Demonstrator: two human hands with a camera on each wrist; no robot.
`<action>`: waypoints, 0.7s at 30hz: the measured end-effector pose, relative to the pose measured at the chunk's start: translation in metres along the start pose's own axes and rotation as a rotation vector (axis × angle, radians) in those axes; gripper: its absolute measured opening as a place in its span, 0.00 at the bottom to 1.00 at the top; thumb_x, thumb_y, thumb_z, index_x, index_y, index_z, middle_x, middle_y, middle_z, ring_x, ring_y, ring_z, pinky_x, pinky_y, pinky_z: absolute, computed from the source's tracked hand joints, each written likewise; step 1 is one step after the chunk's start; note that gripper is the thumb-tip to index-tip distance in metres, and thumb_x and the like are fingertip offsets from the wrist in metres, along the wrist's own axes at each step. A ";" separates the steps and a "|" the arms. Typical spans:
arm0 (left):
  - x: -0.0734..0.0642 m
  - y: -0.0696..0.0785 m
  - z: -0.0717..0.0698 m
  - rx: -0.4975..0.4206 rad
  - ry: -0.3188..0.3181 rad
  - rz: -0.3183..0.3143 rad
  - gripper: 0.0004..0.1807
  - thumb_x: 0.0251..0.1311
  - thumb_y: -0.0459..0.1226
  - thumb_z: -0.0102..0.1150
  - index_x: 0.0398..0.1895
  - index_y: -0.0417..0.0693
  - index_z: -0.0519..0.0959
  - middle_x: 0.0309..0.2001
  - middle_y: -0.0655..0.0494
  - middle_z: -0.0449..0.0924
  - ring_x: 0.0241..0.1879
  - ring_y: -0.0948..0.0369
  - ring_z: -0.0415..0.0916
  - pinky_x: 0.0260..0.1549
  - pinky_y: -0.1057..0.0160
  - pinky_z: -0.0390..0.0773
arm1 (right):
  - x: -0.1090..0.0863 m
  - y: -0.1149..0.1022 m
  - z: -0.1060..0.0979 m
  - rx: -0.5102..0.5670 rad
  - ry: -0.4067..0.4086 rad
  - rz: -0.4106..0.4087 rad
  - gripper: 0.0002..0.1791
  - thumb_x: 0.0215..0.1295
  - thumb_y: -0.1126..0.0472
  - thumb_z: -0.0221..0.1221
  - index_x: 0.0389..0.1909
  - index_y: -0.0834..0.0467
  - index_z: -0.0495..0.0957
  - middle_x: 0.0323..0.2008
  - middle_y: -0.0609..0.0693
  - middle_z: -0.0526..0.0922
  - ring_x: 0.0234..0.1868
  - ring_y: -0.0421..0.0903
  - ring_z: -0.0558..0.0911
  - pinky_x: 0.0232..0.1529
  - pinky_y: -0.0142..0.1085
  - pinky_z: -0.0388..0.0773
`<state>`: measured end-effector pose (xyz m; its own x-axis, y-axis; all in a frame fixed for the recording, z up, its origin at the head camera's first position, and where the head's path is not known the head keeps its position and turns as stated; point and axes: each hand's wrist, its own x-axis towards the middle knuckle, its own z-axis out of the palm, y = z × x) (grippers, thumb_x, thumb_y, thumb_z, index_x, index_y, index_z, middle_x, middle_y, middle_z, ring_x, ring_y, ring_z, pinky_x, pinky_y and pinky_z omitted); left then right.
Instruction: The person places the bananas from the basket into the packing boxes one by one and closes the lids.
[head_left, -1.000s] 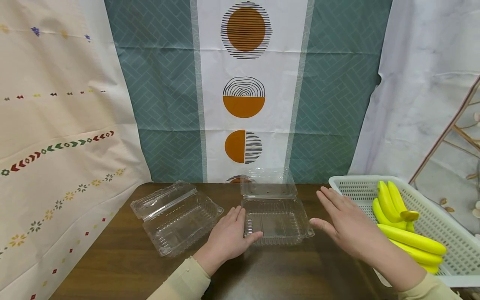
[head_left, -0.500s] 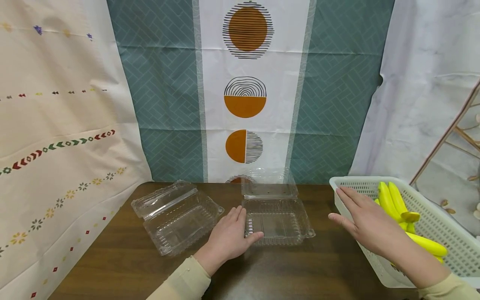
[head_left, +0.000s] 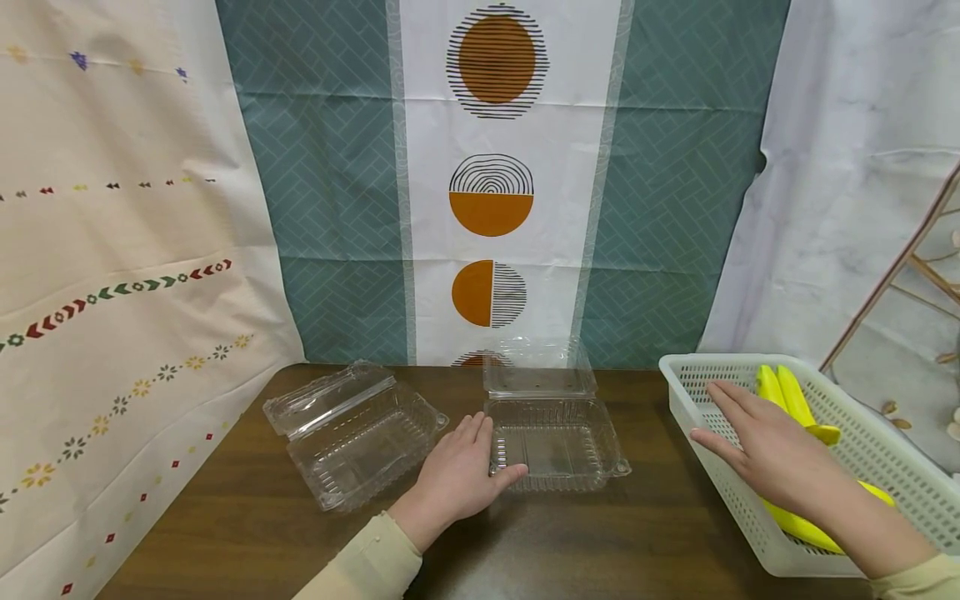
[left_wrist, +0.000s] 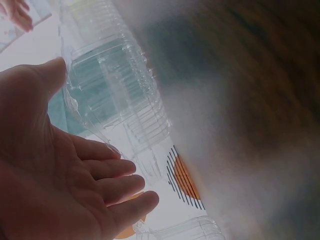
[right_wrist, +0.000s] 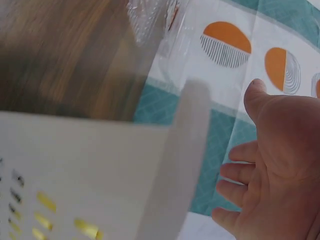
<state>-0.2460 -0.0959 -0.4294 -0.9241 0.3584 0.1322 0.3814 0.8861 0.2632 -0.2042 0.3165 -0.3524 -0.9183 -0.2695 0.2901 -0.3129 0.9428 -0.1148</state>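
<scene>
My left hand [head_left: 461,475] lies with straight fingers along the left side of a clear plastic clamshell container [head_left: 558,446], its thumb over the near left corner. In the left wrist view the fingers [left_wrist: 117,192] are extended beside the container's wall. My right hand [head_left: 780,454] is over the left part of a white perforated basket [head_left: 757,533], fingers straight and thumb apart, holding nothing. Bunches of yellow bananas [head_left: 798,396] lie in the basket, partly hidden by the right hand and forearm. The right wrist view shows that palm above the basket's rim [right_wrist: 192,125].
Another clear clamshell container [head_left: 360,450] stands with its lid up on the left of the brown wooden table [head_left: 600,542]. Cloth hangings [head_left: 330,208] rise behind and at both sides. The basket's raised wall borders the table's right part.
My right hand has moved rightward from beside the middle container to over the basket, covering more of the bananas. The left hand has stayed by the container.
</scene>
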 end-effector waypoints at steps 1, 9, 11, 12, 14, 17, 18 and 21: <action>0.000 0.000 0.000 0.001 0.001 0.000 0.55 0.75 0.69 0.57 0.84 0.32 0.64 0.84 0.36 0.62 0.83 0.42 0.60 0.79 0.42 0.65 | -0.001 0.003 0.000 0.002 0.002 0.002 0.48 0.81 0.40 0.63 0.82 0.73 0.62 0.79 0.75 0.64 0.74 0.80 0.67 0.69 0.74 0.66; 0.000 0.000 0.001 0.010 0.007 0.002 0.55 0.75 0.70 0.57 0.84 0.32 0.64 0.84 0.37 0.62 0.83 0.42 0.60 0.78 0.42 0.66 | -0.009 0.024 0.000 -0.025 -0.031 0.055 0.47 0.83 0.40 0.61 0.80 0.76 0.63 0.77 0.79 0.64 0.72 0.83 0.66 0.68 0.76 0.64; 0.000 -0.001 0.001 0.008 0.005 -0.001 0.56 0.75 0.70 0.56 0.84 0.32 0.64 0.84 0.37 0.62 0.83 0.42 0.60 0.78 0.42 0.66 | -0.010 0.029 -0.002 -0.033 -0.049 0.077 0.47 0.83 0.39 0.60 0.80 0.75 0.63 0.77 0.79 0.63 0.72 0.84 0.66 0.67 0.78 0.64; 0.000 -0.001 0.001 0.006 0.004 -0.002 0.56 0.75 0.70 0.57 0.84 0.32 0.64 0.84 0.37 0.62 0.83 0.42 0.60 0.78 0.42 0.66 | -0.010 0.031 -0.002 -0.035 -0.059 0.089 0.47 0.83 0.39 0.60 0.81 0.75 0.63 0.77 0.80 0.63 0.71 0.85 0.65 0.67 0.78 0.64; 0.000 -0.001 0.001 0.004 0.002 -0.005 0.56 0.75 0.70 0.57 0.84 0.33 0.64 0.84 0.37 0.62 0.83 0.42 0.60 0.78 0.42 0.65 | -0.011 0.035 -0.004 -0.030 -0.076 0.108 0.48 0.84 0.38 0.59 0.81 0.75 0.62 0.76 0.80 0.63 0.71 0.86 0.64 0.67 0.80 0.63; 0.000 -0.001 0.001 0.001 0.000 -0.005 0.56 0.75 0.70 0.57 0.84 0.32 0.64 0.84 0.37 0.62 0.83 0.42 0.60 0.78 0.42 0.65 | -0.012 0.041 -0.004 -0.022 -0.093 0.124 0.49 0.84 0.37 0.58 0.81 0.75 0.61 0.76 0.81 0.62 0.71 0.87 0.64 0.66 0.81 0.62; 0.000 -0.001 0.001 0.001 -0.001 -0.004 0.56 0.75 0.70 0.57 0.84 0.32 0.64 0.84 0.37 0.62 0.83 0.42 0.60 0.78 0.42 0.66 | -0.012 0.043 -0.004 -0.019 -0.094 0.126 0.49 0.84 0.36 0.58 0.81 0.76 0.61 0.76 0.81 0.62 0.71 0.87 0.63 0.66 0.80 0.62; 0.001 -0.001 0.001 0.002 -0.002 -0.002 0.56 0.75 0.70 0.57 0.84 0.32 0.64 0.84 0.37 0.62 0.83 0.42 0.60 0.78 0.42 0.66 | -0.014 0.048 -0.003 -0.026 -0.095 0.127 0.50 0.84 0.37 0.58 0.81 0.77 0.60 0.75 0.82 0.62 0.71 0.87 0.64 0.66 0.80 0.62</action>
<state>-0.2473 -0.0963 -0.4305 -0.9249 0.3574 0.1297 0.3796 0.8873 0.2620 -0.2054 0.3660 -0.3590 -0.9693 -0.1638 0.1834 -0.1875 0.9749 -0.1198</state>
